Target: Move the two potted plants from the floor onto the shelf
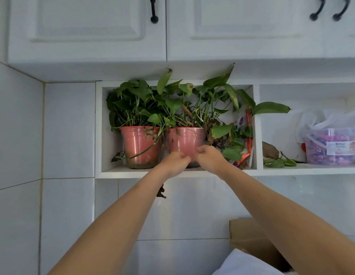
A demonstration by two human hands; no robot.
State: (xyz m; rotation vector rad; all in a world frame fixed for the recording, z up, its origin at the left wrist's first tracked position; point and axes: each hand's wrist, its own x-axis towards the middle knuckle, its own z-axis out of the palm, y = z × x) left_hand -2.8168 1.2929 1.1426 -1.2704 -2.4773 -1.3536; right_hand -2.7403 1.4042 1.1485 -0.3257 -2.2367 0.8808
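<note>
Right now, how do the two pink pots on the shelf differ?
The left pot stands free, with no hand on it; the right pot has the left hand and right hand at its lower front. The left pot's whole front shows; the right pot's base is hidden. Both are pink, upright, leafy, in the same shelf compartment.

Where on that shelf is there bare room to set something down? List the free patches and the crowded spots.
Free: the right compartment between the divider and the plastic tub, though loose leaves lie there. Crowded: the left compartment, filled by the left pot, the right pot, both hands and packets.
</note>
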